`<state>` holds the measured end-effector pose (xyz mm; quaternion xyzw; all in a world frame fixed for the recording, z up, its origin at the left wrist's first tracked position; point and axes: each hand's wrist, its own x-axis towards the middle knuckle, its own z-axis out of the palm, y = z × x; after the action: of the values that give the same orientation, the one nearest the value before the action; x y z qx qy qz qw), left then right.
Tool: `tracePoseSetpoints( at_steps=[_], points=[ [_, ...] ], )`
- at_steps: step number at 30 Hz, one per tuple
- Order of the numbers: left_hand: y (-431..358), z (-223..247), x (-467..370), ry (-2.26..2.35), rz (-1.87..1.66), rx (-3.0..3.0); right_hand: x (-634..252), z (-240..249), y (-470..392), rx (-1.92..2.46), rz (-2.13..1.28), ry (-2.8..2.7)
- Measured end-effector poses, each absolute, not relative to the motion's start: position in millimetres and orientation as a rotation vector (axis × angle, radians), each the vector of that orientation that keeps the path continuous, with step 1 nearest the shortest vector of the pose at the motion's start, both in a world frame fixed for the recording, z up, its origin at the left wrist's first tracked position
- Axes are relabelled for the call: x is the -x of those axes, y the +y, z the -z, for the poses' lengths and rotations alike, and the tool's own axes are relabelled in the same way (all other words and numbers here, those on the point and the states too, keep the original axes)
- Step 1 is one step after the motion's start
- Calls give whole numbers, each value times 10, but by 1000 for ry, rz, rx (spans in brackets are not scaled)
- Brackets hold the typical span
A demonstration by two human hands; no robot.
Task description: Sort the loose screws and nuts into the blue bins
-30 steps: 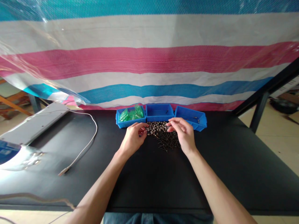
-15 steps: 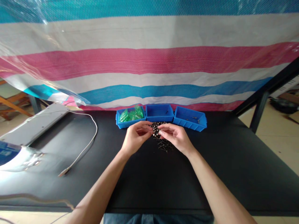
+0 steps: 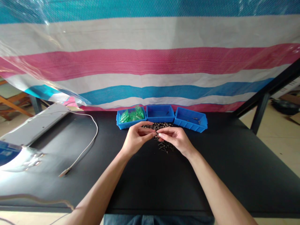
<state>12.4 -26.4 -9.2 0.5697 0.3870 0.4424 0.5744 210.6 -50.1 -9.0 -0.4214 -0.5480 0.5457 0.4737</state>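
- Small shiny-headed parts are gathered in a loose heap, lying in all directions and partly hidden from view.
- Thin dark screws are strewn toward five o'clock of that heap, overlapping, with a few set apart at the near edge.
- More small screws are held, lying flat and scattered, in the blue bin between two and three o'clock.

No legible lettering or numbers.

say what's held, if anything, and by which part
Can't tell: left hand and right hand nearly meet by the screws; anything pinched is too small to make out.
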Motion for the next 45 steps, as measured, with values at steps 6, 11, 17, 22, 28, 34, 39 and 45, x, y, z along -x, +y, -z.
tracePoseSetpoints(
  at_steps=[6, 11, 17, 22, 28, 34, 39, 45],
  points=[
    [-293, 61, -153, 891, -1021, -1383, -2104, 58, -520, 993, -1370, -1276],
    [-291, 23, -74, 1101, -997, -1917, -2102, 106, -477, 1006, -1272, -1182],
    [-260, -1, 127, 1478, -597, -2479, -2240, 208, -342, 1020, -588, -697],
    [-194, 88, 184, 1429, -507, -2385, -2292, 220, -340, 1089, -487, -770],
    [-133, 172, 194, 1365, -608, -2311, -2068, 175, -464, 1129, -886, -1213],
    [-152, 168, 124, 1254, -873, -2226, -2006, 171, -518, 1096, -1013, -1425],
    [-213, 83, 13, 992, -1071, -1917, -2072, 176, -501, 1117, -1070, -1481],
    [-262, 25, -36, 810, -1066, -1618, -2096, 152, -514, 1046, -1216, -1500]
  ],
)
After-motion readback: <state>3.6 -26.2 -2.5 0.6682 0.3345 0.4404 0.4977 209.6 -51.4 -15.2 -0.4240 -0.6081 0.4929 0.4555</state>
